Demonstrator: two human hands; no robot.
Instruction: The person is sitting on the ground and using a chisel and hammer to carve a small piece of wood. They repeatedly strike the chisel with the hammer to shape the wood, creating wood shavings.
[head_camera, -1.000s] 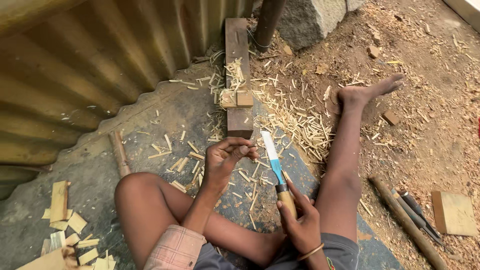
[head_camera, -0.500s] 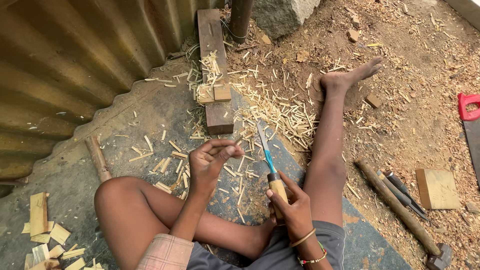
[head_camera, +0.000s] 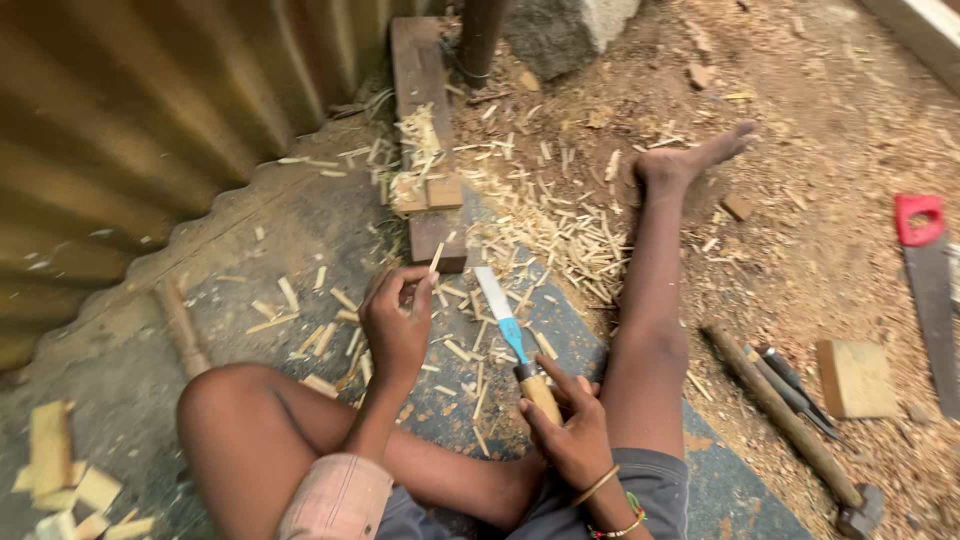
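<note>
**Seated on the ground, holding a thin wood splinter and a chisel**

At the far left, a corrugated metal sheet (head_camera: 130, 130) is leaning along the edge of the scene, and pale wood offcuts (head_camera: 60, 470) are lying in a small heap on the ground below it. A short round stick (head_camera: 180, 325) is resting just beside the person's bent knee.

The left hand (head_camera: 395, 320) is hovering above the dark mat (head_camera: 330, 230), its fingers (head_camera: 415, 285) pinching a thin wood splinter (head_camera: 437, 257) that is pointing upward near the lower end of a dark wooden plank (head_camera: 425, 130). A small pale block (head_camera: 425, 190) is sitting on that plank, with shavings piled around it.

The right hand (head_camera: 570, 430) is gripping the wooden handle of a chisel (head_camera: 510, 335), fingers wrapped closed around it; the blue-banded blade is pointing up and away, just to the right of the splinter and not touching it. Bangles are circling that wrist.

Wood splinters (head_camera: 560, 230) are lying scattered thickly between the plank and the outstretched leg (head_camera: 660, 280), whose foot is resting on the dirt.

Further right, a hammer (head_camera: 790, 430) is lying on the ground with dark tools (head_camera: 795, 385) just beside it, then a square wood block (head_camera: 855, 378), and at the far edge a saw with a red handle (head_camera: 930, 270).
</note>
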